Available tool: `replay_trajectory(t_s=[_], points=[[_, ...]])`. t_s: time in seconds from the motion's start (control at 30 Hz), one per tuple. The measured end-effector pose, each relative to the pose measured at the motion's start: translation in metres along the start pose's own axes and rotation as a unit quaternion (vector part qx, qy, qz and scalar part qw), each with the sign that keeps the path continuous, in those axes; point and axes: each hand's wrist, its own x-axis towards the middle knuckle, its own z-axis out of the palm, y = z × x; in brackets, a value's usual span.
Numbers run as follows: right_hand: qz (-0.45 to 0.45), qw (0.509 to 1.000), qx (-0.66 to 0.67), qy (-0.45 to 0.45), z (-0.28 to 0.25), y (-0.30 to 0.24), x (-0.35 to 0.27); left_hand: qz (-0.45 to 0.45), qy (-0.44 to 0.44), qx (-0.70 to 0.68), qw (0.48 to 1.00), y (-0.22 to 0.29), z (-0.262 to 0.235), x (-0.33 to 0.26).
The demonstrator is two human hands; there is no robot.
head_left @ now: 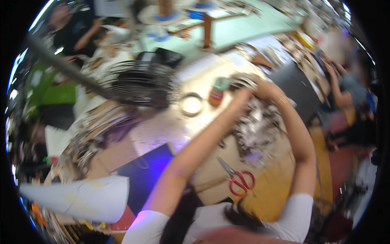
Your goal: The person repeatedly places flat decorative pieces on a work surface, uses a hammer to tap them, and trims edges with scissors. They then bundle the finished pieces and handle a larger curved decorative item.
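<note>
Both arms reach forward over the cluttered worktable, and motion smears the hands. My left hand is closed, with its fingers curled in close beside the other hand. Just to its right, my right hand is also closed, bent over a bundle of grey-white strips. What either hand grips is hidden. Below them spreads a crumpled mass of whitish, jagged-edged pieces. Left of the hands stands a small reddish-brown jar with a green lid. Red-handled scissors lie nearer to me, between my forearms.
A roll of tape and a black wire rack are left of the jar. Stacked sheets, a dark flat board and a white paper cone fill the left. Another dark board lies right. Other people sit around.
</note>
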Motion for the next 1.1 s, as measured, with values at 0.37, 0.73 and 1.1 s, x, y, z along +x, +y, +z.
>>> replay_trajectory(t_s=[0.37, 0.73, 1.1], points=[[-0.083, 0.986, 0.126, 0.068, 0.003, 0.007, -0.023, 0.023, -0.091, 0.105, 0.990, -0.021, -0.025, -0.031], [-0.026, 0.969, 0.247, -0.003, -0.031, 0.016, -0.039, -0.003, -0.079, 0.022, 0.997, -0.030, -0.031, -0.031], [-0.011, 0.957, 0.285, -0.056, -0.040, 0.025, -0.089, -0.058, -0.054, -0.050, 0.996, -0.017, -0.022, -0.044]])
